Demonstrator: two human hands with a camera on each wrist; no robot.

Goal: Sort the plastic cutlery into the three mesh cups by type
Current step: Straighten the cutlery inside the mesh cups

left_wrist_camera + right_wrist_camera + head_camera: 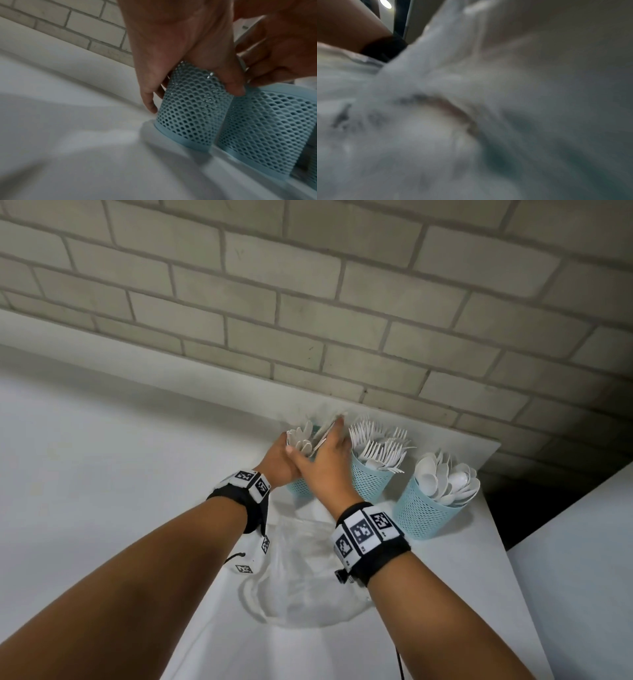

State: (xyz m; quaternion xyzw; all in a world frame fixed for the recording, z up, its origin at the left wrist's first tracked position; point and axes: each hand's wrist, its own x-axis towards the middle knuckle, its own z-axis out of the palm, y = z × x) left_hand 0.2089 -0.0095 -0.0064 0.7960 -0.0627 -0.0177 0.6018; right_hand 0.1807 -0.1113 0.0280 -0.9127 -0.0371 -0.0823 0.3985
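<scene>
Three mesh cups stand in a row just right of centre in the head view, close under the brick wall [308, 302], and we take them from the left. Our left hand [278, 460] wraps the left cup [192, 108], fingers curled round its mesh wall, most likely to steady it while pieces go in. Above that cup's mouth our right hand [329, 453] reaches in among the knives [301, 440]; we cannot tell whether it pinches one or only presses them down, since its wrist view is a blur. Next along, the middle cup [370, 484] bristles with forks [380, 443], tines up. Furthest right, the right cup [421, 515] holds spoons [445, 477], bowls up. A crumpled clear bag [301, 577] lies on the white table [102, 474] in the lower middle of the frame, seemingly emptied, so we judge the sorting nearly finished.
</scene>
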